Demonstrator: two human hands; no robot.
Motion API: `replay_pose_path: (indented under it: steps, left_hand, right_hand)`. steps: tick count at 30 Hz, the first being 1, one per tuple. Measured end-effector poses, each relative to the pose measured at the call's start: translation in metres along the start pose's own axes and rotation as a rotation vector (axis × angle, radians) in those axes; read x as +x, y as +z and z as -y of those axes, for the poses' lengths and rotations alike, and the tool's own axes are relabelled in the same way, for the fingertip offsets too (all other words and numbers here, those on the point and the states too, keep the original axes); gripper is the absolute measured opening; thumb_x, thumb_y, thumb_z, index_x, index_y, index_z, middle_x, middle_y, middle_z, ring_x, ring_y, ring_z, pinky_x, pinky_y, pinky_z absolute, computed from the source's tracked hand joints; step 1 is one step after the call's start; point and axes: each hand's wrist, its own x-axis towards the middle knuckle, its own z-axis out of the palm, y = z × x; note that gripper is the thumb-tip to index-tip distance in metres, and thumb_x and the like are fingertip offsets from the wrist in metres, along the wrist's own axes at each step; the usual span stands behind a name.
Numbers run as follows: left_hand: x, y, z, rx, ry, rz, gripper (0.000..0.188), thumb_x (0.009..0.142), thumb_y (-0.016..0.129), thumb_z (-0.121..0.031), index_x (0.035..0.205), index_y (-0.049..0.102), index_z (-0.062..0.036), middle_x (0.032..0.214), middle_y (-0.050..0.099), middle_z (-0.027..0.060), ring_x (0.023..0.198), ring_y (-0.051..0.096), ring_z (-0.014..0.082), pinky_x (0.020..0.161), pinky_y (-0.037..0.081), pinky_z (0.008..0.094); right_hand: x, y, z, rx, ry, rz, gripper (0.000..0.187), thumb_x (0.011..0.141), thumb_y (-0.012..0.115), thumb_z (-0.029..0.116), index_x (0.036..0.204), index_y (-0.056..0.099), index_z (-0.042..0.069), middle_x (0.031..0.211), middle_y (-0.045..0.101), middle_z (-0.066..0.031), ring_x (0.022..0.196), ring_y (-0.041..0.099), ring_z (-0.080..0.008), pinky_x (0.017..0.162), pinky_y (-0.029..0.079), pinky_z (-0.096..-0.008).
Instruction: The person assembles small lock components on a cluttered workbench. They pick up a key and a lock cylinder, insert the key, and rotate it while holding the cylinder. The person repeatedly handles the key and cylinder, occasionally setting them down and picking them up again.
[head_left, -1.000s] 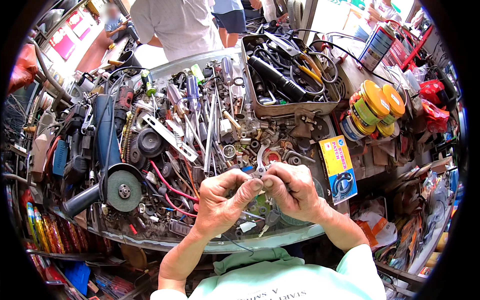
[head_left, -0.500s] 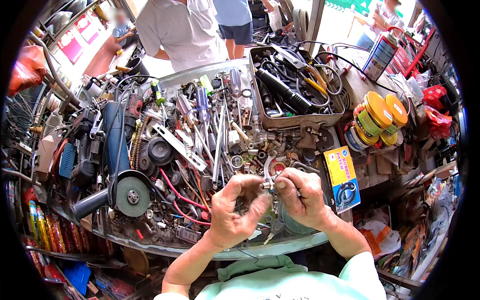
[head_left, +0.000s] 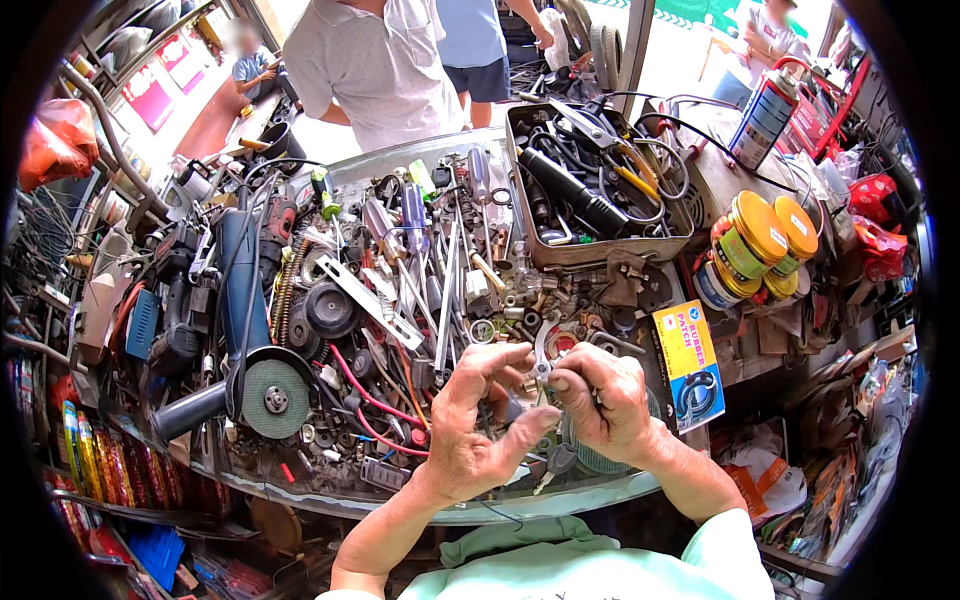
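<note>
Over the near part of the cluttered table, my right hand pinches a small silvery metal fitting between thumb and fingers. A curved metal piece like a spanner end shows just above the fitting; whether I hold it too I cannot tell. My left hand is at the fitting's left, thumb and fingers apart in a loose curve. Below the hands lie a dark-headed key and a greenish grinding disc, partly hidden by my right hand.
At left lies a blue angle grinder. Several screwdrivers and small parts cover the middle. A metal tool box stands behind, a yellow-blue patch box at right, yellow-lidded tubs beyond. People stand across the table.
My left thumb has moved down and right, widening its gap from the fingers. My right hand keeps its pinch on the fitting. The whole view has shifted slightly.
</note>
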Motion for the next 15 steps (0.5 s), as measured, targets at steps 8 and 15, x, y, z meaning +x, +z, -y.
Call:
replay_pose_path:
  steps: [8,15]
  left_hand:
    - [-0.001,-0.011,-0.009,-0.209,-0.412,0.050,0.017,0.094,0.059,-0.015,0.101,0.062,0.0002,0.077,0.063,0.0038,0.055,0.055,0.0041,0.049,0.045,0.0175]
    - [-0.001,-0.011,0.010,-0.034,-0.017,0.156,0.014,0.088,0.060,0.003,0.101,0.061,0.0042,0.096,0.060,0.0091,0.079,0.061,0.0095,0.072,0.051,0.0206]
  right_hand:
    - [-0.002,0.000,0.001,0.028,0.030,0.056,0.007,0.086,0.062,0.007,0.087,0.059,0.001,0.068,0.055,-0.0108,0.056,0.056,-0.0282,0.047,0.044,-0.0346]
    - [-0.002,0.000,-0.003,-0.022,-0.001,0.021,0.012,0.089,0.061,0.009,0.083,0.058,-0.001,0.066,0.055,-0.0102,0.053,0.055,-0.0248,0.047,0.042,-0.0305]
